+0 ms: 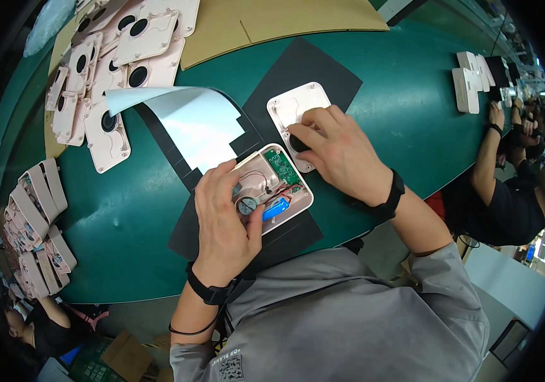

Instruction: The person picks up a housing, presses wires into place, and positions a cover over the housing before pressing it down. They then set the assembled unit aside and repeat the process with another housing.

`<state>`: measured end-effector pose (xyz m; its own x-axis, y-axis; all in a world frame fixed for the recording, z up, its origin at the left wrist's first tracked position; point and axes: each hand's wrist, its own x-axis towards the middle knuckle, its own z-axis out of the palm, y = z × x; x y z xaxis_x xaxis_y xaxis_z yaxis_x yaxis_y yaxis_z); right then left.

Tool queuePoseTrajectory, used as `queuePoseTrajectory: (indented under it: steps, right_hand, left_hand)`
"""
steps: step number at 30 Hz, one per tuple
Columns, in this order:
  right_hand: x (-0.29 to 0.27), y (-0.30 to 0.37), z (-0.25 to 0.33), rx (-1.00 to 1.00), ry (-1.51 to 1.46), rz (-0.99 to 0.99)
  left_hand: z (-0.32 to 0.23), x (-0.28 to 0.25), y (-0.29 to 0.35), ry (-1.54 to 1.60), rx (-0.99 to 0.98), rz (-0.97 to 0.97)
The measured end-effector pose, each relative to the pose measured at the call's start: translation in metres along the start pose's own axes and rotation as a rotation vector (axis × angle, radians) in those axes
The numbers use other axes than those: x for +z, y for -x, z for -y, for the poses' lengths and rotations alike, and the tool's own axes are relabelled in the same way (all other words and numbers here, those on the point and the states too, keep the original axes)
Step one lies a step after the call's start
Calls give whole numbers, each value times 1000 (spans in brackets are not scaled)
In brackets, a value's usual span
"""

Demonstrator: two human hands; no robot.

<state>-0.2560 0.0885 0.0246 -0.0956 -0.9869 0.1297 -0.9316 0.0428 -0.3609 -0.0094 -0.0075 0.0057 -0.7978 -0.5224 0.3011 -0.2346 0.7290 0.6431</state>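
My left hand (225,219) grips the left side of an open pale-pink plastic housing (305,202), its thumb inside by a round silver motor-like part (246,205). The housing also contains a green circuit board (281,167), a blue cylindrical battery (276,209) and thin red and black wires. Just beyond it on the right lies a pale-pink cover (298,99) with screw posts. My right hand (342,149) bends over that cover, thumb and fingers closed around its black round pad (296,143); the fingertips partly hide the pad.
A curled black sheet with pale backing (190,121) lies left of the housing, over black mats (336,79). Pink covers (151,41) pile up at far left, near brown cardboard (285,16). Open housings (37,197) stand at left. Co-workers sit at right (508,204) and lower left.
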Motion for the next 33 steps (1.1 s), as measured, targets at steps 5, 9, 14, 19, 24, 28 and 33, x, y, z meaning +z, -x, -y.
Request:
queuePoseTrajectory:
  steps: [5,9,14,19,24,28,33]
  right_hand:
    - [-8,8,-5,73,-92,-54]
    - [-46,27,-9,309,-490,-51]
    - [-65,62,-4,491,-1586,-288]
    - [-53,64,24,461,-1840,12]
    - [-53,30,47,627,-1659,448]
    - [-53,32,45,726,-1536,235]
    - [-45,24,45,434,-993,89]
  left_hand:
    - [3,0,5,99,5,38]
    - [0,-7,10,59,-26,114]
    - [-7,-11,10,173,-29,-94]
    - [-26,-48,12,630,-355,12]
    - [-17,-60,34,859,-477,272]
    - [-10,-56,39,779,-312,82]
    - [-6,-53,43,790,-526,90]
